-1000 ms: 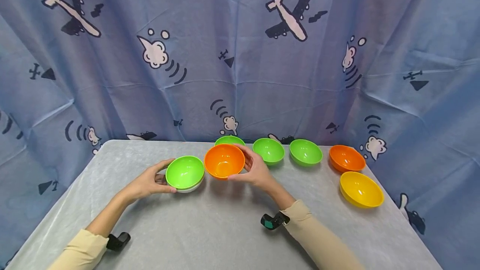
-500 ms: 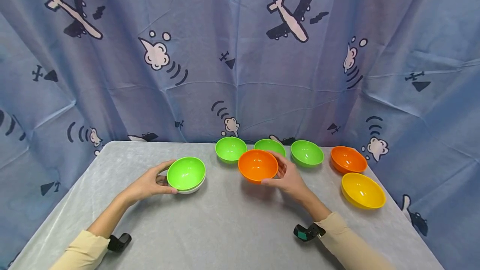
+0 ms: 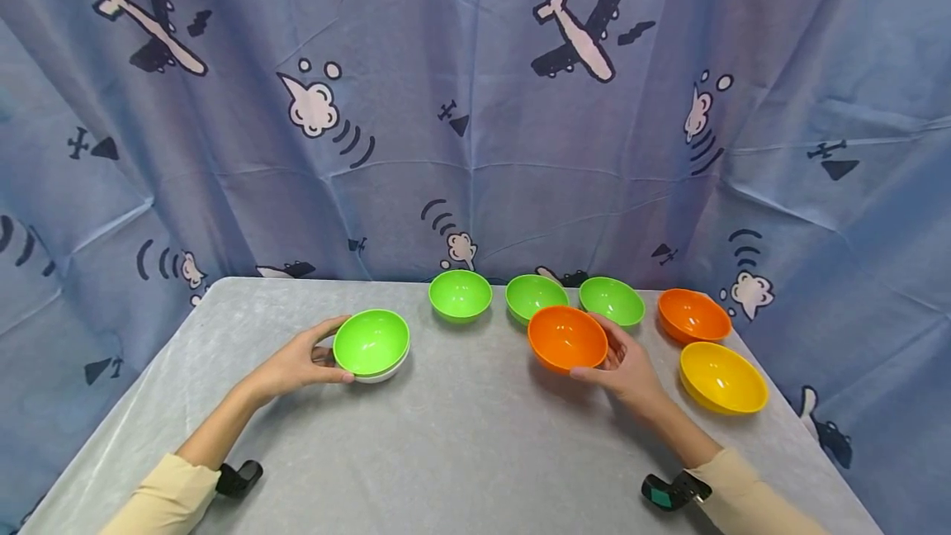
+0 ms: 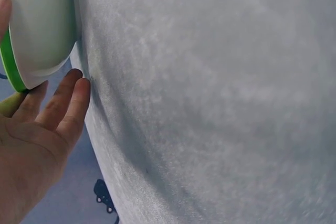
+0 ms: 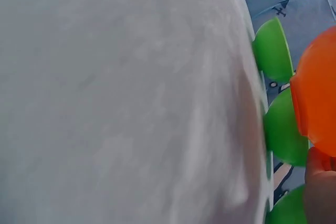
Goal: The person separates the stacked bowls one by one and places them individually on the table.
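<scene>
My left hand [image 3: 300, 366] grips the side of a green bowl [image 3: 371, 343] that sits in a white bowl [image 3: 380, 376]. In the left wrist view the white bowl [image 4: 44, 24] shows from the side, with the green rim beyond it. My right hand [image 3: 627, 366] holds an orange bowl [image 3: 568, 338] by its right side, thumb at the near side. The right wrist view shows this orange bowl [image 5: 320, 95] clear of the table. Just behind it stand two green bowls, the middle one [image 3: 535, 297] and the right one [image 3: 612, 301].
Another green bowl [image 3: 460, 296] stands at the back of the grey-covered table [image 3: 446, 452]. At the right are a second orange bowl [image 3: 693, 315] and, nearer, a yellow bowl [image 3: 723, 378]. A blue curtain [image 3: 416, 122] with printed planes hangs behind the table.
My right hand has carried the orange bowl rightward, away from the green and white bowls and past the back row. The left hand has stayed on its bowls.
</scene>
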A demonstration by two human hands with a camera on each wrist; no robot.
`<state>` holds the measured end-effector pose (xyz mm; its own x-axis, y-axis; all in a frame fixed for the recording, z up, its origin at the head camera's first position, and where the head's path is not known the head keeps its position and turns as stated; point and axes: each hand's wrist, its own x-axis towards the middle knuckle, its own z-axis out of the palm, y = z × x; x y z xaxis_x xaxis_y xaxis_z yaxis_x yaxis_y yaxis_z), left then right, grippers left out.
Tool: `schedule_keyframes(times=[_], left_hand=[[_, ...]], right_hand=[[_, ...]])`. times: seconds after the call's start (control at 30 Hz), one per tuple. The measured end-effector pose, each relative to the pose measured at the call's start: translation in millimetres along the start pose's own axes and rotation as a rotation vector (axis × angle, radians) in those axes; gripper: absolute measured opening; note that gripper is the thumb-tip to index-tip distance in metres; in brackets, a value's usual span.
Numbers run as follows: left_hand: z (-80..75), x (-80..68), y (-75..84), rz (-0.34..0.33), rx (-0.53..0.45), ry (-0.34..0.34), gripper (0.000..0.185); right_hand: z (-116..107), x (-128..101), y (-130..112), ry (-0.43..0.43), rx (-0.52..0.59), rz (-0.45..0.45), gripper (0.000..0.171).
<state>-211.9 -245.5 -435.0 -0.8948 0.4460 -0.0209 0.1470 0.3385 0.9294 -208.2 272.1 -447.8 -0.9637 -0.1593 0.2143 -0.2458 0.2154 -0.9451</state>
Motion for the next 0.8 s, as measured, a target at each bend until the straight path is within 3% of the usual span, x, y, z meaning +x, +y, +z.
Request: schedule_keyframes(times=[0.27, 0.8], left_hand=[[-0.2, -0.1, 1.2, 0.0, 0.007, 0.008, 0.099], [-0.6, -0.1, -0.1, -0.002, 0.007, -0.001, 0.099]], right_hand=[[-22, -19, -1, 0.012, -0.051, 0.041, 0.085], [-47, -44, 11, 0.061, -0.022, 0.192, 0.09]])
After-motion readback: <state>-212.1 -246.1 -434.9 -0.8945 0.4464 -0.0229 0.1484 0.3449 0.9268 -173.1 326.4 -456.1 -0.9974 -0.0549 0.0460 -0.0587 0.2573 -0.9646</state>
